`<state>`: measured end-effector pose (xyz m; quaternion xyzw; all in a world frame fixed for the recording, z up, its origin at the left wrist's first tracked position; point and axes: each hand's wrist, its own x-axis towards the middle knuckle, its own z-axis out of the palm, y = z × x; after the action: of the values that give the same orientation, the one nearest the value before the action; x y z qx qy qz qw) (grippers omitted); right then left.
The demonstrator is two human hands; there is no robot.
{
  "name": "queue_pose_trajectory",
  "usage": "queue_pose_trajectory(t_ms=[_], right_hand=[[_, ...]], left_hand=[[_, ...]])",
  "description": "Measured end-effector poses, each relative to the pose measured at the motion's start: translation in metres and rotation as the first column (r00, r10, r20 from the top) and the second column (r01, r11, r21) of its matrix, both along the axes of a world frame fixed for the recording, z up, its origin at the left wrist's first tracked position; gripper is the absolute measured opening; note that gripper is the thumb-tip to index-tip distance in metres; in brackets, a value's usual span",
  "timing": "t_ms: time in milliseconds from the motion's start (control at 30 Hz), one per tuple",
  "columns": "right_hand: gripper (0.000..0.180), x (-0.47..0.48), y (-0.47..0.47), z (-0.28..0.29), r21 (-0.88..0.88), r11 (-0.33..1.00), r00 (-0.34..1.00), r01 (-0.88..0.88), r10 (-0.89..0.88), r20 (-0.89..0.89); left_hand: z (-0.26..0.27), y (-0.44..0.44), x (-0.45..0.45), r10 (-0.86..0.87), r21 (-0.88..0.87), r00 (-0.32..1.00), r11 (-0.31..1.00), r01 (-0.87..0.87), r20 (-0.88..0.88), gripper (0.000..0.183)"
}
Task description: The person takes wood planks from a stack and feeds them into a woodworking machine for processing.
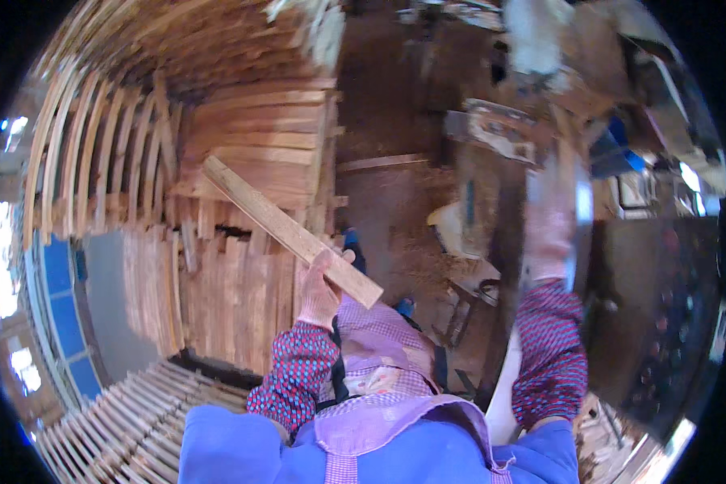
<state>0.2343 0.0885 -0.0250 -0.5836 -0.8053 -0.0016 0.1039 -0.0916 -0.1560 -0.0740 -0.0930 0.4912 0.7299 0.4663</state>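
My left hand (319, 287), in a pale pink glove with bare fingertips, is closed around a flat wooden strip (272, 221) near its lower right end. The strip slants up and to the left, its far end above stacked boards (254, 145). My right hand (547, 236) reaches forward on the right over a long narrow machine table or bench (514, 212). Motion blur covers that hand, so its fingers and anything in them cannot be made out.
Stacked wooden slats (236, 302) stand to the left, with more slats (97, 151) beyond them and a slatted pile (133, 423) at lower left. Sawdust covers the floor (387, 199). A dark panel (653, 314) stands on the right. A blue object (620, 151) lies farther ahead.
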Motion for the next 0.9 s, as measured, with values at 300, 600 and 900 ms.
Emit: queue_pose_trajectory(t_ms=[300,600,900], right_hand=[[0.076,-0.048,-0.218,0.069,-0.505,0.763,0.769,-0.404,-0.016,-0.639],[0.064,0.12,-0.302,0.01,-0.311,0.92,0.95,0.237,-0.286,-0.124],[0.051,0.111,-0.035,-0.045,0.158,0.962,0.926,0.223,-0.26,0.273]], left_hand=[[0.07,0.014,0.148,-0.382,0.251,0.924,0.893,0.373,-0.015,0.052],[0.048,0.053,0.156,-0.562,0.11,0.822,0.815,0.569,-0.093,0.04],[0.031,0.052,0.132,-0.634,-0.068,0.764,0.773,0.631,-0.12,0.035]])
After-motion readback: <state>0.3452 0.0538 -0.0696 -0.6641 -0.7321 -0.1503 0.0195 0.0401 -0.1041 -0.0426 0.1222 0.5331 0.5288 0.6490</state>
